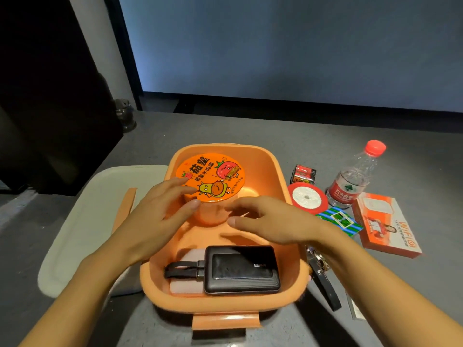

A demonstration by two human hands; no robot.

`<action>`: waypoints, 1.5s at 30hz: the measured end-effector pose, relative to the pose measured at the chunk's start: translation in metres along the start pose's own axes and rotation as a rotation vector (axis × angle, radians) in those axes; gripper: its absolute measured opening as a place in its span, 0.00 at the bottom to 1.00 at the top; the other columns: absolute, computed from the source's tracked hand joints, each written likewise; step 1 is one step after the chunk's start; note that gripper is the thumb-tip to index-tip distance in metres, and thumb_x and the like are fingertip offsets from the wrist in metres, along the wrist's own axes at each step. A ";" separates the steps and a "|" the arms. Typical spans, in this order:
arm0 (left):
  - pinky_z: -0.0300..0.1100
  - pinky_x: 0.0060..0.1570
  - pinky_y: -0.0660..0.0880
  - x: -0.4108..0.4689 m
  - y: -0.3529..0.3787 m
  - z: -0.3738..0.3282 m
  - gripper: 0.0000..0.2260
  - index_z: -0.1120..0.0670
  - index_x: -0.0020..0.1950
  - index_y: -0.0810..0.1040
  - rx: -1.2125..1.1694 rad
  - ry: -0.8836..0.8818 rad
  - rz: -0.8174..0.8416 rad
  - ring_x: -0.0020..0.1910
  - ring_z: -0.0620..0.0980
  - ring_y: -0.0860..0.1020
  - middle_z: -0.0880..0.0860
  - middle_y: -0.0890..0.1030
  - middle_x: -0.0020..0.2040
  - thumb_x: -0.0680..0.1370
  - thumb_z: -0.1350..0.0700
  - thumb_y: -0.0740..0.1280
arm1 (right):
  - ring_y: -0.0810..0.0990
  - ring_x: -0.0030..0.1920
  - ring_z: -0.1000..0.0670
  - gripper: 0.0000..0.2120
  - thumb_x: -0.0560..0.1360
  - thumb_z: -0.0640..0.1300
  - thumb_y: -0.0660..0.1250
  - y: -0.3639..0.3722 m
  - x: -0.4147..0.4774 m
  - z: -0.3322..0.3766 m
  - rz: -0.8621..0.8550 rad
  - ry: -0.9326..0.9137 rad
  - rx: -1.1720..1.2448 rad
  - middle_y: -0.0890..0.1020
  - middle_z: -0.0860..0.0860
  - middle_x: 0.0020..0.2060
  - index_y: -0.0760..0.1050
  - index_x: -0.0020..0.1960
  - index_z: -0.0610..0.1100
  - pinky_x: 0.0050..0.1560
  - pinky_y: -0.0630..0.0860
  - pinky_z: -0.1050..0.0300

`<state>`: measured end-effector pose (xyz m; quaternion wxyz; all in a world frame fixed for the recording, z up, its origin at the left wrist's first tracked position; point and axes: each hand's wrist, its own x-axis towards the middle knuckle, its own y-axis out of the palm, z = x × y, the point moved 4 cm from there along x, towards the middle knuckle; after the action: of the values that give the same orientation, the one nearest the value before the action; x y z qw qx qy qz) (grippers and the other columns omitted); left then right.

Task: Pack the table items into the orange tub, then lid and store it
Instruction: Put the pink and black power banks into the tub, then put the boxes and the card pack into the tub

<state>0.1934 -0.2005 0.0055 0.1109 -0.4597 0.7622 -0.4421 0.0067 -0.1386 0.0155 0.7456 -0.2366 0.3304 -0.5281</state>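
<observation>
One grey desk [250, 131] carries everything in front of you. On its left lies the cream lid [82, 221], flat, its right edge tucked behind the orange tub [213, 301]. The tub sits at the centre, uncovered, straight ahead of you.

Inside it, at the far end, an instant noodle cup [213, 176] stands with its orange printed top tilted toward you. Your two hands hang over the tub just in front of that cup. Your left hand [160, 209] has its fingers straight and spread, the tips at the rim of the cup's top; whether they touch it, you cannot tell. Your right hand [265, 221] is loose and spread too, holding nothing.

At the tub's near end a black power bank [240, 269] lies on a pink flat item [185, 288].

Right of the tub, on the desk, lie a WiFi box [390, 231], a water bottle [350, 181] standing upright, a red tape spool [307, 197], a striped packet [340, 220], a pack of batteries [303, 174], and a black key fob [325, 289] under your right forearm.
</observation>
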 end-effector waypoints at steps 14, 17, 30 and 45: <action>0.23 0.63 0.50 0.042 0.120 -0.187 0.27 0.41 0.67 0.63 -0.091 0.309 0.063 0.65 0.32 0.58 0.38 0.64 0.65 0.70 0.33 0.56 | 0.81 0.46 0.51 0.13 0.74 0.41 0.67 -0.145 -0.152 -0.189 -0.656 0.192 0.259 0.82 0.45 0.51 0.74 0.59 0.47 0.49 0.76 0.58; 0.35 0.68 0.55 0.055 0.173 -0.203 0.34 0.46 0.71 0.59 -0.035 0.233 0.061 0.69 0.40 0.60 0.45 0.64 0.71 0.70 0.31 0.58 | 0.78 0.53 0.52 0.21 0.73 0.44 0.69 -0.147 -0.169 -0.244 -0.602 0.275 0.198 0.78 0.47 0.58 0.70 0.64 0.47 0.56 0.71 0.59; 0.41 0.63 0.65 0.072 0.243 -0.148 0.42 0.49 0.73 0.56 0.127 -0.122 0.233 0.65 0.45 0.66 0.49 0.66 0.70 0.66 0.39 0.71 | 0.53 0.75 0.47 0.62 0.54 0.63 0.77 -0.124 -0.128 -0.336 -0.315 0.321 0.237 0.50 0.50 0.76 0.41 0.75 0.56 0.71 0.57 0.39; 0.24 0.51 0.63 0.070 0.231 -0.156 0.34 0.46 0.65 0.64 0.024 -0.078 0.170 0.56 0.37 0.65 0.43 0.66 0.57 0.65 0.45 0.75 | 0.81 0.38 0.56 0.15 0.64 0.43 0.77 -0.156 -0.133 -0.349 -0.420 0.357 0.392 0.83 0.50 0.41 0.75 0.48 0.47 0.34 0.74 0.64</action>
<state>-0.0743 -0.1239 -0.0662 0.1834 -0.4089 0.7881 -0.4220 -0.3807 -0.0663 -0.0766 0.5822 -0.0555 0.2919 -0.7568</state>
